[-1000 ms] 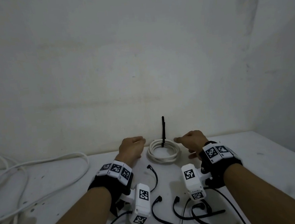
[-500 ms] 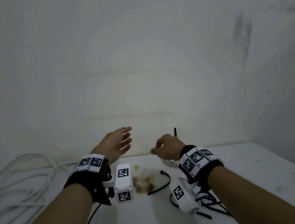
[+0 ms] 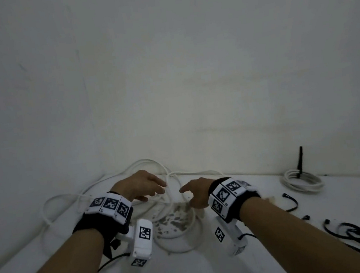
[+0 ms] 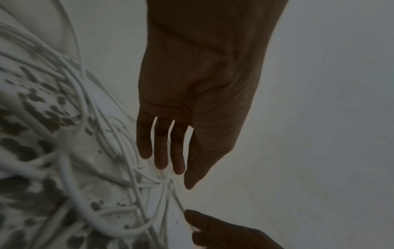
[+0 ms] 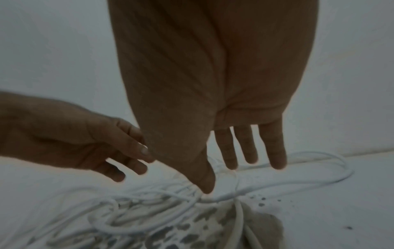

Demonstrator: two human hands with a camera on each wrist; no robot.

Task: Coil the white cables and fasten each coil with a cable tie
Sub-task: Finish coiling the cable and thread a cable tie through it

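Spanning the lower view, white desk with a patch of worn, speckled paint. Loose tangle of white round cables sprawls over that patch and toward the wall. Finished white cable coil lies far right near the wall, black tie tail standing up from it. Spare black cable ties lie at right. Left hand, grip spread, fingers straight, hovers over the tangle. Right hand, fingers extended; contact between its thumb tip and a strand cannot be told.
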